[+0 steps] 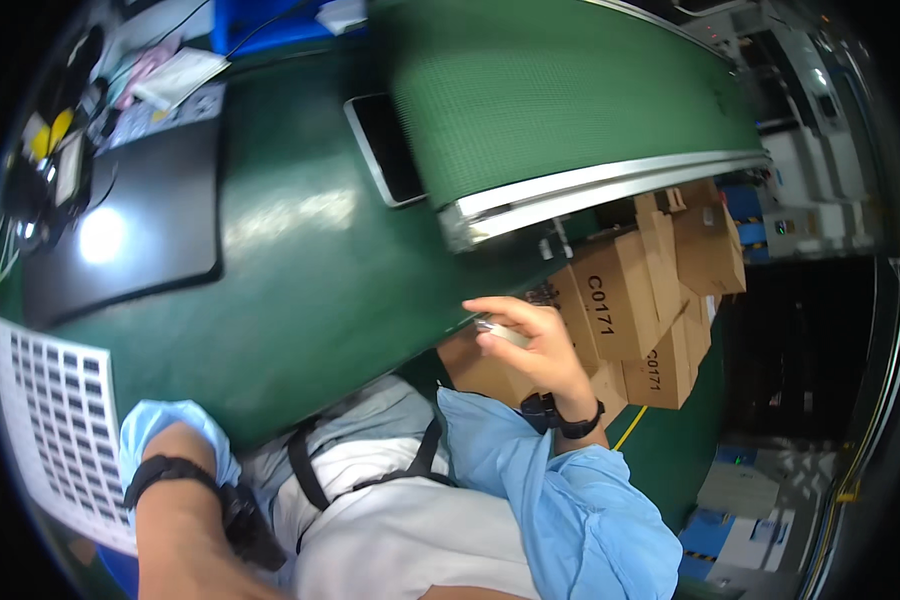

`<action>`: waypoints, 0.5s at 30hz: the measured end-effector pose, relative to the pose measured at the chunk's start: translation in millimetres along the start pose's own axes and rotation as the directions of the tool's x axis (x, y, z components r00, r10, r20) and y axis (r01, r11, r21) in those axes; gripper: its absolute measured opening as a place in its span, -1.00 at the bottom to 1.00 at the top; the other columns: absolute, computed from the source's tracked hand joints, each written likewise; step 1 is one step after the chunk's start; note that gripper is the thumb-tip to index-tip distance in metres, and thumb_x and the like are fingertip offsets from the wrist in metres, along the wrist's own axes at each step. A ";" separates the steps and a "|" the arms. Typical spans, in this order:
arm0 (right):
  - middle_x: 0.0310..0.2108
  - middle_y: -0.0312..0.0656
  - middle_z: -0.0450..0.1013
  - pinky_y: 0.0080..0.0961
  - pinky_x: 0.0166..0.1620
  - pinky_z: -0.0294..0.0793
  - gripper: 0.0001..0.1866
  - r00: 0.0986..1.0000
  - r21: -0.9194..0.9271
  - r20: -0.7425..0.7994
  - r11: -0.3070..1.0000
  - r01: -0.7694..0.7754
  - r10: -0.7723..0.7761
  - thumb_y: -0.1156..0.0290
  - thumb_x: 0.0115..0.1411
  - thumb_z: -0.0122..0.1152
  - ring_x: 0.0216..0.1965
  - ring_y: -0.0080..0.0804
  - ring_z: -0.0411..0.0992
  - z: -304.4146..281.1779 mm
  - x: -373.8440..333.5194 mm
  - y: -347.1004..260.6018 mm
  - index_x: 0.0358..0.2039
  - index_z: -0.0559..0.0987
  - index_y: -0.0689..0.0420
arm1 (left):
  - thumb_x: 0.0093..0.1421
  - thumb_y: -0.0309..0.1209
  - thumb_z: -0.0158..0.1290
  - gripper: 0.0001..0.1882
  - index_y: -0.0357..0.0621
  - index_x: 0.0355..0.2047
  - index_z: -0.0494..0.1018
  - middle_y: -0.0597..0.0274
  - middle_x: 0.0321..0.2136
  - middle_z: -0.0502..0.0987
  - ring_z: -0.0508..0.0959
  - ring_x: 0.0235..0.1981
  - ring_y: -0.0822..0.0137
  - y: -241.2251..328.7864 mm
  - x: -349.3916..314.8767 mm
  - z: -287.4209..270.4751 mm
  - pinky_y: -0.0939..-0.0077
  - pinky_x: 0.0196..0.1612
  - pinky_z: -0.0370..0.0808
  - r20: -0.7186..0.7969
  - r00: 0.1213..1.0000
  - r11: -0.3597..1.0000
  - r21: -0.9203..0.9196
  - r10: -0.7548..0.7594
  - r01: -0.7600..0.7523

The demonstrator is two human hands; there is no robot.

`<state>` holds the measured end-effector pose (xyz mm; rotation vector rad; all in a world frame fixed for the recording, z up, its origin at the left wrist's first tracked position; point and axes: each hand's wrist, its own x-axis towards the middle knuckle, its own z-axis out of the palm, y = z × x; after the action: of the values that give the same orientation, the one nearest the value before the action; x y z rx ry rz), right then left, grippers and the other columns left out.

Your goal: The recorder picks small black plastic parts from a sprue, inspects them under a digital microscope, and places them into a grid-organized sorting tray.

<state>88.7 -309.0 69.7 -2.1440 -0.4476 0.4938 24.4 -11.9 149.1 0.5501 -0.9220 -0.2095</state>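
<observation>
My right hand (535, 345) is raised beside the right edge of the green table (300, 300), its fingers curled round a small whitish stick-like thing (510, 333) with a shiny tip. The exact kind of that thing does not show. A black watch is on my right wrist. At the lower left, my left arm (185, 510), with a black strap and a bunched blue sleeve, runs out at the bottom edge; the left hand is out of sight. Nearest to this arm lies a white sheet (70, 385) printed with rows of dark rectangles.
A closed dark laptop (160, 210) lies on the table's left. A white-edged phone or tablet (386, 150) lies against a green conveyor belt (570, 100) with a metal end rail. Cardboard boxes (630, 290) are stacked below on the right. Cables and papers clutter the far left.
</observation>
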 end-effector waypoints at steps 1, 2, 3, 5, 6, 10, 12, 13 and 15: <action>-0.42 -0.27 0.50 -0.66 -0.38 0.39 -0.66 0.996 -0.033 -0.086 0.999 0.034 -0.037 0.51 0.03 0.23 -0.47 -0.63 0.41 -19.5 -6.5 -1.7 -0.12 0.52 0.18 | 0.18 -0.34 0.00 -0.58 -0.03 0.07 0.32 0.02 0.01 0.39 0.36 0.06 0.14 -2.2 5.2 -1.9 0.26 0.05 0.38 0.018 1.000 1.000 -0.006 -0.008 0.009; -0.38 -0.27 0.50 -0.66 -0.37 0.40 -0.67 0.980 -0.081 -0.172 0.993 0.083 -0.096 0.52 0.00 0.25 -0.45 -0.63 0.41 -38.6 -13.7 -2.6 -0.16 0.54 0.18 | 0.18 -0.34 0.00 -0.58 -0.03 0.07 0.32 0.02 0.01 0.39 0.36 0.06 0.14 -4.6 10.3 -3.8 0.26 0.04 0.38 0.029 0.999 1.000 -0.003 -0.016 0.017; -0.36 -0.30 0.50 -0.68 -0.37 0.39 -0.69 0.970 -0.068 -0.242 0.998 0.001 -0.018 0.52 -0.02 0.27 -0.43 -0.67 0.40 -59.9 -20.5 -3.2 -0.19 0.56 0.18 | 0.18 -0.34 0.00 -0.58 -0.03 0.07 0.32 0.02 0.01 0.39 0.36 0.06 0.13 -6.9 14.3 -4.0 0.26 0.04 0.39 0.039 0.999 1.000 -0.006 -0.030 0.031; -0.41 -0.35 0.46 -0.75 -0.43 0.34 -0.74 0.903 -0.077 -0.430 0.996 -0.051 0.013 0.50 0.00 0.28 -0.49 -0.72 0.36 -102.0 -25.4 3.7 -0.23 0.58 0.17 | 0.18 -0.34 0.00 -0.58 -0.03 0.06 0.32 0.01 0.00 0.39 0.37 0.05 0.13 -15.1 20.7 -2.0 0.26 0.03 0.40 0.037 0.998 0.998 -0.025 -0.056 0.057; -0.45 -0.36 0.45 -0.77 -0.47 0.32 -0.78 0.864 -0.097 -0.503 0.994 -0.043 -0.012 0.50 0.03 0.26 -0.50 -0.72 0.35 -129.4 -20.5 10.8 -0.26 0.58 0.18 | 0.18 -0.34 0.00 -0.59 -0.03 0.06 0.33 0.00 0.00 0.39 0.38 0.05 0.13 -18.5 23.3 -0.3 0.26 0.02 0.41 0.036 0.997 0.997 -0.028 -0.067 0.068; -0.65 -0.44 0.38 -0.76 -0.53 0.21 -0.83 0.619 -0.562 -0.680 0.821 -0.096 -0.393 0.35 0.12 0.19 -0.59 -0.76 0.27 -276.3 0.2 38.7 -0.45 0.57 0.20 | 0.18 -0.34 0.00 -0.59 -0.04 0.06 0.33 -0.01 0.00 0.40 0.39 0.03 0.12 -30.0 36.8 3.1 0.26 0.00 0.43 0.054 0.994 0.995 -0.039 -0.091 0.094; -0.73 -0.44 0.33 -0.73 -0.57 0.16 -0.69 0.562 -0.619 -0.724 0.735 -0.277 -0.399 0.21 0.12 0.18 -0.64 -0.75 0.23 -355.1 7.0 52.2 -0.59 0.54 0.19 | 0.18 -0.34 0.00 -0.60 -0.04 0.06 0.33 -0.02 -0.01 0.40 0.40 0.03 0.12 -35.3 43.8 4.0 0.26 -0.01 0.44 0.058 0.993 0.993 -0.046 -0.107 0.110; -0.76 -0.43 0.31 -0.69 -0.57 0.15 -0.66 0.549 -0.582 -0.756 0.749 -0.316 -0.356 0.17 0.12 0.18 -0.66 -0.72 0.23 -389.6 10.8 59.6 -0.63 0.52 0.17 | 0.18 -0.34 -0.01 -0.60 -0.04 0.05 0.34 -0.02 -0.01 0.40 0.40 0.02 0.11 -37.7 46.5 5.2 0.26 -0.01 0.45 0.060 0.992 0.992 -0.048 -0.115 0.118; -0.73 -0.40 0.35 -0.68 -0.61 0.14 -0.70 0.559 -0.506 -0.790 0.782 -0.365 -0.251 0.15 0.10 0.19 -0.70 -0.70 0.23 -450.0 27.0 69.4 -0.55 0.55 0.13 | 0.19 -0.34 -0.01 -0.60 -0.04 0.05 0.34 -0.03 -0.01 0.41 0.41 0.02 0.11 -41.2 51.6 9.0 0.26 -0.02 0.46 0.051 0.990 0.990 -0.043 -0.129 0.131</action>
<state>345.0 -638.4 253.7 -2.7206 0.0590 -0.8181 50.4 -70.5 167.3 0.5644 -0.9262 -0.3621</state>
